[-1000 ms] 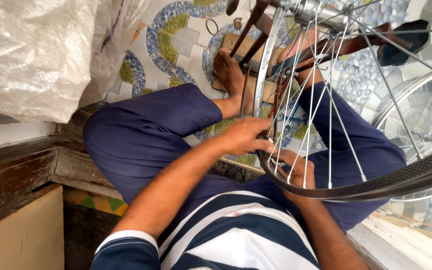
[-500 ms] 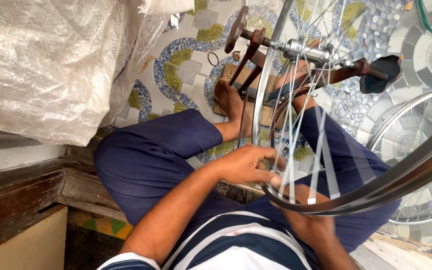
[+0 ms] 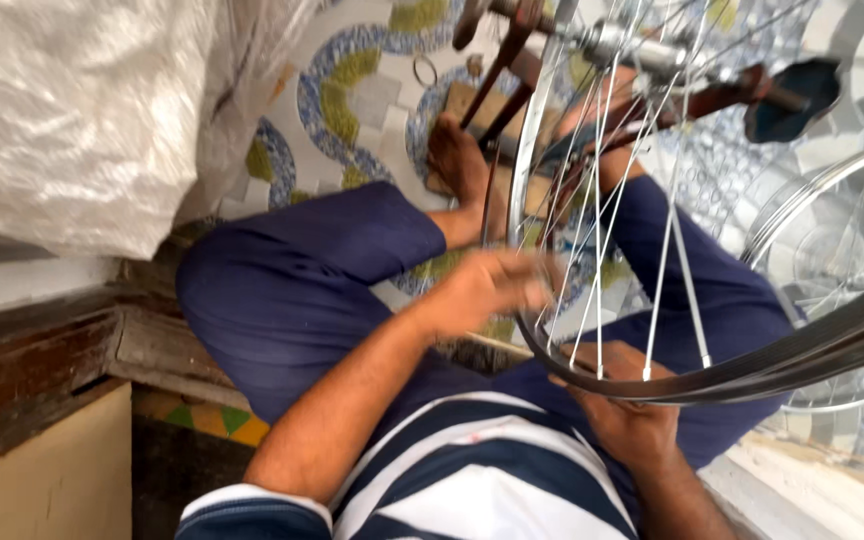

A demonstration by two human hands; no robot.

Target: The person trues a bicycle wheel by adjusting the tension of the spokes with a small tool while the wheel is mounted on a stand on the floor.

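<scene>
Fingers of the blurred left hand pinch at the wheel rim, right hand cupping its near edge; a slip could catch them in the spokes.

We sit on a mosaic floor of blue, green and white tiles. On it lie a small metal ring and a second wheel.

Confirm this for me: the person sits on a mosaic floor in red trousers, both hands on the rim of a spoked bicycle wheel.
Not quite: the trousers are dark blue, not red, as the head view shows. The rest holds: the left hand and right hand are at the rim of the spoked bicycle wheel, over a mosaic floor.
</scene>
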